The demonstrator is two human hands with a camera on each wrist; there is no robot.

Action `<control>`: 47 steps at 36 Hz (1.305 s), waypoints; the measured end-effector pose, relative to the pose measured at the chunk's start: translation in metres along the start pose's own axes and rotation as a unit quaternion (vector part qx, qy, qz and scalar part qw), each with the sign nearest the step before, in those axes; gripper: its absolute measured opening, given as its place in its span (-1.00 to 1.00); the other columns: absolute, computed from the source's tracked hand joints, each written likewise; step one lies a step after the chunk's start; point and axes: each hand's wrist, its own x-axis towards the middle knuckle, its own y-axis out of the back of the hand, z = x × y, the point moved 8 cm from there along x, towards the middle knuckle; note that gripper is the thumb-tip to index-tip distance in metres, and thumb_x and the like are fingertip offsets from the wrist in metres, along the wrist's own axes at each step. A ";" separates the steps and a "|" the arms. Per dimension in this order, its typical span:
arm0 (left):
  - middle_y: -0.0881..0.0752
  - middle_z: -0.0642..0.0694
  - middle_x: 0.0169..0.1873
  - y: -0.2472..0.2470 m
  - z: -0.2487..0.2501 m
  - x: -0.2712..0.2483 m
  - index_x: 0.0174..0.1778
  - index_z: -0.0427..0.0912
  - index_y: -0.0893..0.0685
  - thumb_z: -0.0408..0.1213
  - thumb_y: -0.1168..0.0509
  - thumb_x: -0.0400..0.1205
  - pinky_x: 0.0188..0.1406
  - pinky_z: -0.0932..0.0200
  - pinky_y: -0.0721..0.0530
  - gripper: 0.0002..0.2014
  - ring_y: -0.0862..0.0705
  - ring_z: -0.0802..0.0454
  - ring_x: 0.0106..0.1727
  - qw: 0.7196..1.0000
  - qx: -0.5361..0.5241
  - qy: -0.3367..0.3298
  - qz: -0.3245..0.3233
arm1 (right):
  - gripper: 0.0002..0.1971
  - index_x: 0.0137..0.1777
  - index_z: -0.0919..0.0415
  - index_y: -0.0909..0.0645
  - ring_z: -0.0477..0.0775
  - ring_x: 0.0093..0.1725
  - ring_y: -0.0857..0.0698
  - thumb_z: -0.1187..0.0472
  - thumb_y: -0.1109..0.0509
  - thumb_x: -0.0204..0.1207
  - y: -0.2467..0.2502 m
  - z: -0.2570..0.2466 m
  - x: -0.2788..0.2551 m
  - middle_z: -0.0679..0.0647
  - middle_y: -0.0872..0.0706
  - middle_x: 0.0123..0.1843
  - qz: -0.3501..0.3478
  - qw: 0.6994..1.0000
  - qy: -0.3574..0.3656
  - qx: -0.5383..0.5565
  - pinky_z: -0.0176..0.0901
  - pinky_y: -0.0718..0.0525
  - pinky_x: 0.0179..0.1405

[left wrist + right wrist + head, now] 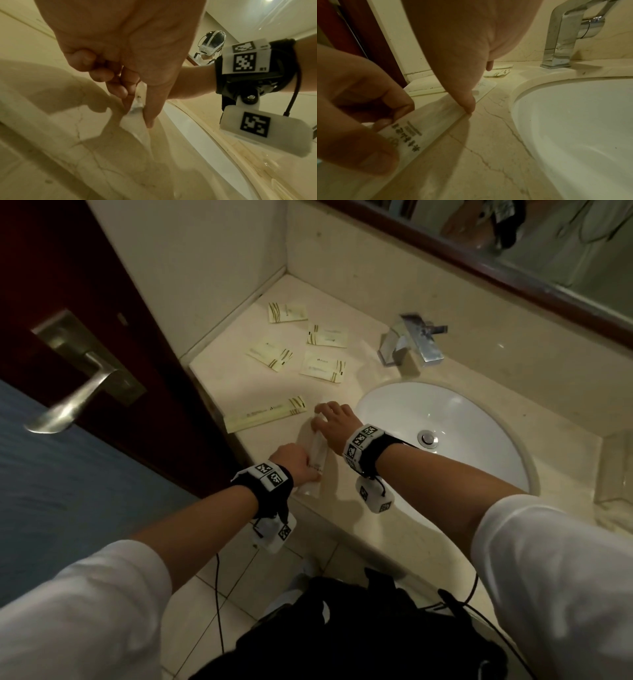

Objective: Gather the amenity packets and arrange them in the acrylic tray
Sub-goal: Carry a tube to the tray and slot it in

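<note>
Head view: both hands down on one long white paper-wrapped amenity packet (315, 455), lying flat on the beige marble worktop (346, 501) near its front edge, just left of the white oval sink basin (472, 419). Left hand (293, 462) at the near end, thumb and curled fingers (126, 86) pinching the wrapper, probably to peel a thin, flat thing off the stone. Right hand (334, 422) at the far end, fingertips (469, 104) pressed against the packet's edge with the fingers bent over it; pinned there, in all likelihood, to stop the slippery sleeve sliding while the other end lifts. Grip of the right hand short of a full pinch, as far as the wrist view shows.

Beyond the right hand, a long pale yellow packet (265, 414) just past the fingertips. Further out, four small pale yellow square sachets (322, 335) scattered apart toward the wall corner, none yet gathered. Chrome square tap (411, 342) off to the right of those. Far to the right of both hands, at the worktop's end, a clear acrylic tray (613, 474), nothing visible in it, only partly in view. Judged from this: gathering barely begun.
</note>
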 end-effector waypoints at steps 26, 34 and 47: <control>-0.72 -0.17 -0.09 0.050 -0.006 0.016 0.09 -0.21 -0.61 -0.32 -0.45 0.52 -0.22 0.31 -0.77 -0.74 -0.76 0.01 -0.19 0.854 -0.520 -0.024 0.001 | -0.90 -0.02 0.15 -0.63 -0.08 -0.28 -0.74 0.21 -0.46 0.51 -0.027 0.115 -0.117 0.07 -0.73 -0.16 0.024 0.667 -0.285 0.688 -0.36 -0.71 -0.32; -0.73 -0.18 -0.12 0.031 0.060 0.030 0.18 -0.31 -0.63 -0.28 -0.42 0.55 -0.28 0.37 -0.74 -0.68 -0.77 0.16 -0.27 0.846 -0.530 -0.030 -0.049 | -0.89 0.04 0.23 -0.65 -0.03 -0.24 -0.68 0.27 -0.42 0.54 -0.054 0.140 -0.185 0.09 -0.70 -0.18 0.137 0.458 -0.368 0.798 -0.41 -0.65 -0.44; -0.73 -0.21 -0.04 -0.034 0.220 0.029 0.01 -0.25 -0.63 -0.25 -0.27 0.67 -0.19 0.29 -0.78 -0.86 -0.75 -0.02 -0.09 0.841 -0.512 -0.054 -0.168 | -0.96 -0.03 0.17 -0.63 -0.05 -0.20 -0.65 0.28 -0.41 0.55 -0.097 0.187 -0.350 0.06 -0.69 -0.17 0.258 0.308 -0.455 0.795 -0.38 -0.68 -0.30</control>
